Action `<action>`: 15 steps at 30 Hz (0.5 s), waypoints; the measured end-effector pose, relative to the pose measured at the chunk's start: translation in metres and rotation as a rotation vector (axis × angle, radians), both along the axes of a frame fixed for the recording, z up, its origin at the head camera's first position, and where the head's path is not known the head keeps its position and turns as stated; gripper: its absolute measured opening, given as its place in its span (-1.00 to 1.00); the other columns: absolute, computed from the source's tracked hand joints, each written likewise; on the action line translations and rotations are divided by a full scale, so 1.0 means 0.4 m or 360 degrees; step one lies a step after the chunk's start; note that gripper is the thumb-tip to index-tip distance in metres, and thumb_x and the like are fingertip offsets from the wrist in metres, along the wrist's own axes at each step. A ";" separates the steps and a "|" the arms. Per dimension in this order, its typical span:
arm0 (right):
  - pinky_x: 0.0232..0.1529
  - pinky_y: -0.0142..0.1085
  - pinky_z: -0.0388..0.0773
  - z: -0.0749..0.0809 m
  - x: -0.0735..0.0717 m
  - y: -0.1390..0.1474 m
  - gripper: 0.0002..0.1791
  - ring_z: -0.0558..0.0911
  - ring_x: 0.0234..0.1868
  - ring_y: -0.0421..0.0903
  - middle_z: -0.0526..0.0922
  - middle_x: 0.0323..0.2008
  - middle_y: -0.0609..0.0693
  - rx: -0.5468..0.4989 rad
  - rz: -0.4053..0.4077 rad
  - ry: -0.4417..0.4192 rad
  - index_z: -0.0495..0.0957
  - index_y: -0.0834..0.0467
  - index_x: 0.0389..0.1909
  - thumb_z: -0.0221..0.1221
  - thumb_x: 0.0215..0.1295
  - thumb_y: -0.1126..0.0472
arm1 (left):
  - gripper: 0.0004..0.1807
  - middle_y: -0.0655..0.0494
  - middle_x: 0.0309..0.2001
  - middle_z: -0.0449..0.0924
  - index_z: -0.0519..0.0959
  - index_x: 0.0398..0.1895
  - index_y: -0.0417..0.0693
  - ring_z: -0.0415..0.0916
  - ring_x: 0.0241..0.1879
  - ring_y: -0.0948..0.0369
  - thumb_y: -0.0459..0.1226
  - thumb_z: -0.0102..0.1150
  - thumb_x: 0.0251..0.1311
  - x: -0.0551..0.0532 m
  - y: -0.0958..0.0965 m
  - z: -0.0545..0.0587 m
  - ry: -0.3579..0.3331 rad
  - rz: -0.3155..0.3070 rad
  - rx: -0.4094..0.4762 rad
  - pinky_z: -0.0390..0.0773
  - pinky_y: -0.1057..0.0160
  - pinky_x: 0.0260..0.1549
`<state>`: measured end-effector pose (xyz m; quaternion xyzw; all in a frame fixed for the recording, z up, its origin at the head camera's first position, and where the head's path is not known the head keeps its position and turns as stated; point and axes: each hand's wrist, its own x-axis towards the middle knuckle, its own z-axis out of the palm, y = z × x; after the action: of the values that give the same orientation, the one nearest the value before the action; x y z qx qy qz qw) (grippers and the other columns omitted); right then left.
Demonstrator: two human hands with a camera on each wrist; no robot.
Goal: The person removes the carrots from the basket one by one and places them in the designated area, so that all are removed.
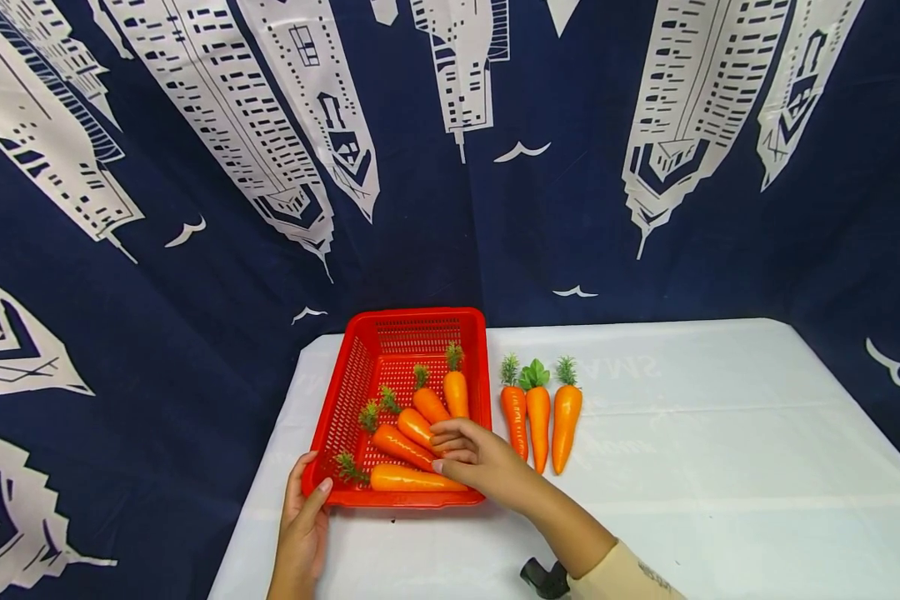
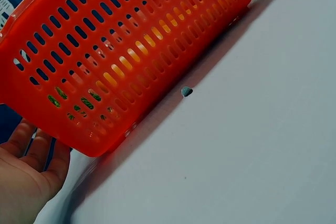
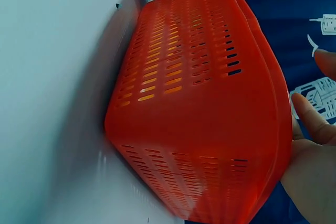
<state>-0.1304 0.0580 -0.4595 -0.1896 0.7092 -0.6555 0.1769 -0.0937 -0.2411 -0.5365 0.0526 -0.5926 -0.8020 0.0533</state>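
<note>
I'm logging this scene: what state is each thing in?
Red basket: upright on the table, partly filled.
Five carrots: lying inside the basket.
Three carrots: lying on the table, right of the basket.
Left hand: gripping the basket's near left corner.
Right hand: over the basket, fingers bent, no carrot visible in it.
Black object: partly hidden.

Person's pale beige right sleeve [image 1: 607,575], small dark marking [image 1: 653,575] on the fabric, bare right forearm [image 1: 570,523].
</note>
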 end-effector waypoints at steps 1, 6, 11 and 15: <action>0.21 -0.39 0.55 0.001 -0.003 -0.003 -0.45 0.52 0.29 0.21 0.54 0.25 0.18 0.0024 0.0012 -0.0001 0.41 0.07 0.33 0.30 0.36 0.09 | -0.43 0.10 0.45 0.14 0.07 0.51 -0.04 0.40 0.22 0.35 -0.39 -0.08 0.51 0.000 0.000 0.000 0.0002 -0.0002 -0.0002 0.49 0.47 0.11; 0.34 -0.14 0.49 0.006 -0.013 -0.018 -0.40 0.52 0.30 0.16 0.53 0.27 0.20 0.0100 0.0055 0.0004 0.40 0.10 0.35 0.31 0.35 0.06 | -0.43 0.07 0.47 0.13 0.08 0.51 -0.03 0.41 0.22 0.35 -0.39 -0.09 0.51 0.000 0.000 0.000 0.0003 -0.0004 -0.0001 0.49 0.47 0.14; 0.37 0.01 0.44 0.000 -0.020 -0.041 -0.44 0.53 0.28 0.13 0.53 0.25 0.19 0.0120 0.0075 0.0015 0.44 0.06 0.31 0.32 0.33 0.07 | -0.43 0.11 0.46 0.14 0.08 0.51 -0.03 0.42 0.19 0.35 -0.39 -0.09 0.51 0.000 0.000 -0.002 0.0003 -0.0003 0.0000 0.51 0.47 0.09; 0.37 0.02 0.44 -0.004 -0.028 -0.058 -0.44 0.53 0.28 0.12 0.54 0.24 0.16 0.0153 0.0095 0.0022 0.45 0.02 0.30 0.35 0.31 0.05 | -0.44 0.14 0.45 0.14 0.08 0.51 -0.03 0.42 0.18 0.35 -0.39 -0.09 0.52 0.000 0.000 -0.002 0.0003 -0.0001 -0.0001 0.52 0.47 0.06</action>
<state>-0.1416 0.0349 -0.4611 -0.2067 0.7350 -0.6139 0.2004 -0.0935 -0.2412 -0.5374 0.0514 -0.5928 -0.8019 0.0536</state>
